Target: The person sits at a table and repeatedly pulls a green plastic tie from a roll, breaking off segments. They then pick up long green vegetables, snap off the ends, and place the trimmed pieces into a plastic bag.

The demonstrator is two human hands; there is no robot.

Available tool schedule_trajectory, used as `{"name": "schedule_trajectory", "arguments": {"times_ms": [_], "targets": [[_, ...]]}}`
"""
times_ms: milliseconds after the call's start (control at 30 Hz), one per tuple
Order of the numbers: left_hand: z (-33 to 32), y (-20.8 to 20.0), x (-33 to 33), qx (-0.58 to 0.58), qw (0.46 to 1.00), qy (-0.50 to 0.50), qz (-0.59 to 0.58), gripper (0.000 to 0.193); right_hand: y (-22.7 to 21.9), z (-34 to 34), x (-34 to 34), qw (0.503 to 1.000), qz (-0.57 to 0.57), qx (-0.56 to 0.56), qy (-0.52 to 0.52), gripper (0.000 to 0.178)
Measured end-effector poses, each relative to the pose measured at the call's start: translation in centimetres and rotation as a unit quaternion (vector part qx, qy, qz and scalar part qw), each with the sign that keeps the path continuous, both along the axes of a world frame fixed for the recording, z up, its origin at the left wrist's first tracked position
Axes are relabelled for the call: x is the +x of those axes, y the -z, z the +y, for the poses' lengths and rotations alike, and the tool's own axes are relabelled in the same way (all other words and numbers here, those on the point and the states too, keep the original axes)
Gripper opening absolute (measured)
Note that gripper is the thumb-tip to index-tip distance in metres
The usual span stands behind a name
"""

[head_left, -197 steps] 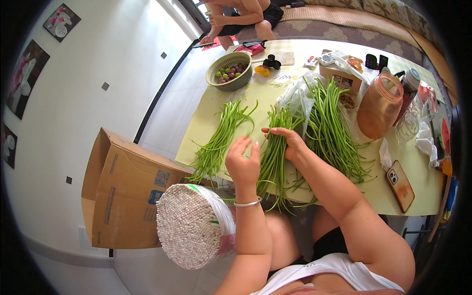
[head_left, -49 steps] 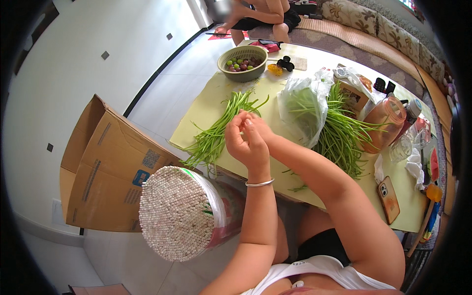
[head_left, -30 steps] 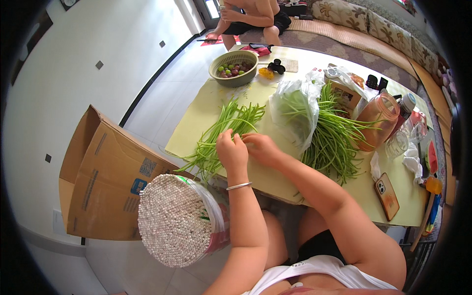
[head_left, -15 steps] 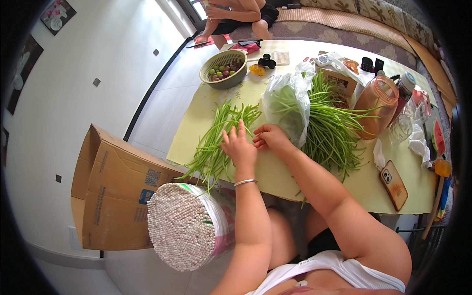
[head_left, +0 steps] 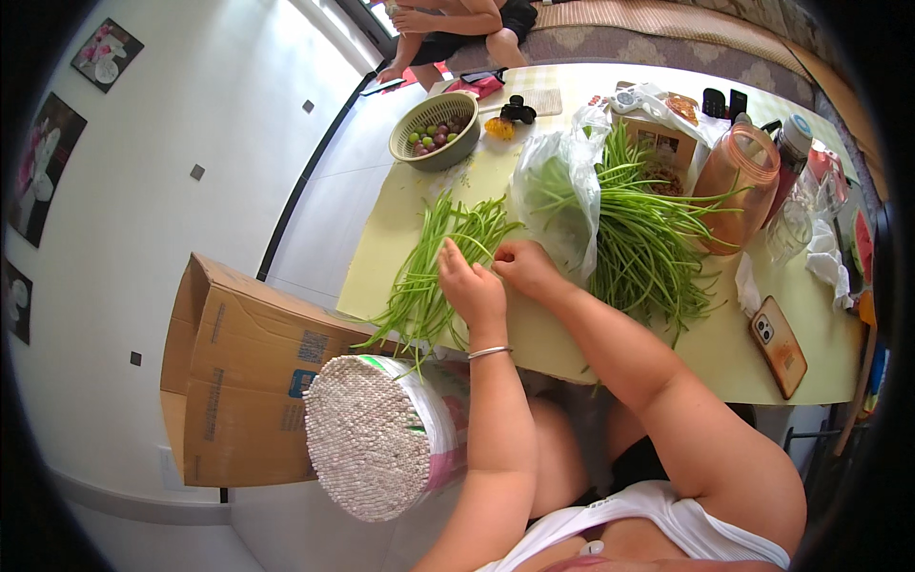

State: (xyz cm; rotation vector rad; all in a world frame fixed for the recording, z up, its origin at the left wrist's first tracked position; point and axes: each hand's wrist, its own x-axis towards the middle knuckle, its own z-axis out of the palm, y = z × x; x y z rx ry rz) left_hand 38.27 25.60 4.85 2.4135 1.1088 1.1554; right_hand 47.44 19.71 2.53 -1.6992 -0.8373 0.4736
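Note:
A loose pile of long thin green stalks (head_left: 429,276) lies near the table's left edge, some hanging over it. My left hand (head_left: 474,289), a bangle on its wrist, rests at the pile's right side, fingers stretched upward and the palm turned inward. Just right of it, my right hand (head_left: 527,267) has thumb and fingers curled into a pinch. Whatever sits between those fingertips is too small to make out. Beyond my right forearm a larger bunch of green stalks (head_left: 648,238) spills out of a thin white plastic bag (head_left: 558,195).
A basket of grapes (head_left: 434,133) stands at the far left, near a black hair clip (head_left: 518,111). On the right are a pink jug (head_left: 739,186) and a phone (head_left: 778,348). Below the left edge sit a cardboard box (head_left: 253,381) and a round bundle (head_left: 367,439). Another person (head_left: 467,24) sits beyond.
My left hand's spread fingers have drawn together and the hand has turned inward. The right hand's fingers have curled into a tighter pinch. The whole view has shifted slightly.

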Motion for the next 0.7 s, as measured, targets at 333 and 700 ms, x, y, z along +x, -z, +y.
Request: {"name": "schedule_trajectory", "arguments": {"times_ms": [333, 700], "targets": [[-0.4, -3.2, -1.6, 0.141, 0.988, -0.051, 0.027, 0.056, -2.8, -1.2, 0.4, 0.942, 0.203, 0.257, -0.068, 0.012], [-1.1, -3.1, -0.8, 0.135, 0.987, 0.07, -0.049, 0.017, -1.7, -1.3, 1.9, 0.816, 0.46, 0.329, -0.121, 0.015]]}}
